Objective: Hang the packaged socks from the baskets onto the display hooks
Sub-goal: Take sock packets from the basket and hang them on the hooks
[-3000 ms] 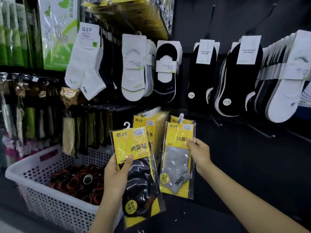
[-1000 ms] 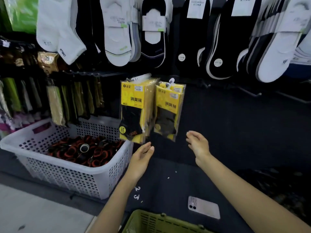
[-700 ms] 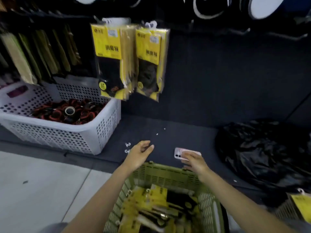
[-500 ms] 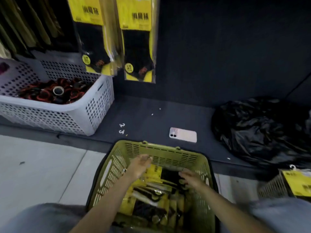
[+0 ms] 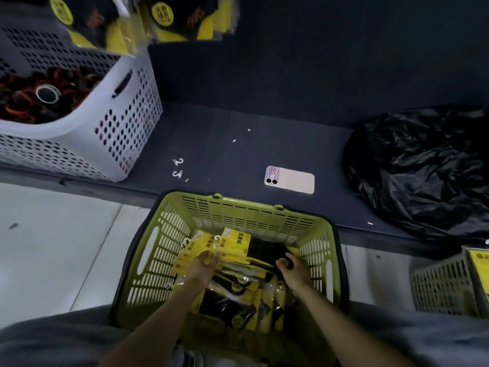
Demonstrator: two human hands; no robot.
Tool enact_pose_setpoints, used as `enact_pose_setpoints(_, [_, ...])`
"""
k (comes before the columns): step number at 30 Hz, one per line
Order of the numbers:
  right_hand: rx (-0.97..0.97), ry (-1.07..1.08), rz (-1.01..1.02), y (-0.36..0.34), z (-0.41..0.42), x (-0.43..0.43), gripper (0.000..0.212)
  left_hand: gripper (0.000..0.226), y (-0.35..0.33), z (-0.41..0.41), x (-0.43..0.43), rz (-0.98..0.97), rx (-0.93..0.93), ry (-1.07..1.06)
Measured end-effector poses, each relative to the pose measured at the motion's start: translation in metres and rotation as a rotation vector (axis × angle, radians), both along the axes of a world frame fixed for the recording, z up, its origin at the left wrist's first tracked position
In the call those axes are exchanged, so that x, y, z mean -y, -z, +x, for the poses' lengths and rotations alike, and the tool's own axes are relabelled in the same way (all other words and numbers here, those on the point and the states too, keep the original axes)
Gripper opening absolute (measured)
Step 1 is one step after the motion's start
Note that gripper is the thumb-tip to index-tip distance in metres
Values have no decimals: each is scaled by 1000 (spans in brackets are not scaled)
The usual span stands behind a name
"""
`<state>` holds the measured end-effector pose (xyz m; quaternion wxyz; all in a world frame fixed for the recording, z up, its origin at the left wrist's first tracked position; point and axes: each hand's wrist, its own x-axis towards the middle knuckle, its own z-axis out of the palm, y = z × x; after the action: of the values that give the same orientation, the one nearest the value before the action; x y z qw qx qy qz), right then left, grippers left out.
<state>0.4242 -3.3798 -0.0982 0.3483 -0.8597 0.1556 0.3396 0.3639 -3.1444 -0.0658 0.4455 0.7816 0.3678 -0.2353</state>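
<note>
A green plastic basket [image 5: 238, 213] stands on the floor in front of me, filled with several yellow sock packs [image 5: 235, 243] that have small white hangers. Both my hands are down inside it. My left hand [image 5: 203, 266] lies with fairly straight fingers on the yellow packs at the left. My right hand [image 5: 295, 268] has its fingers curled onto a dark sock pack [image 5: 264, 250] at the right. Two bunches of hung yellow packs [image 5: 182, 17] show blurred at the top edge.
A white perforated basket [image 5: 127, 123] of red-and-black items sits on the dark shelf base at the left. A phone [image 5: 289, 179] lies on that base, and a black plastic bag [image 5: 423, 165] is at the right. Another grey basket [image 5: 444, 284] shows at the right edge.
The view dropped from the hooks to the floor. Both hands came down from the hung packs into the green basket; my right hand has curled onto a dark pack.
</note>
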Motion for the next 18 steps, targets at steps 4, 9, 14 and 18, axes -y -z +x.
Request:
enact_pose_setpoints(4, [-24,178,103,7,0,-2,23,76,10,9,1,108,38,-256])
enact_pose_setpoints(9, [-65,384,62,5,-4,-19,64,84,33,12,-9,-80,-46,-552])
enact_pose_setpoints(14, [-157,574,107,-1,-2,-17,80,63,32,13,-6,-365,38,-725])
enact_pose_setpoints(18, [-415,562,252,-12,-11,-19,65,34,28,11,4,-504,5,-698])
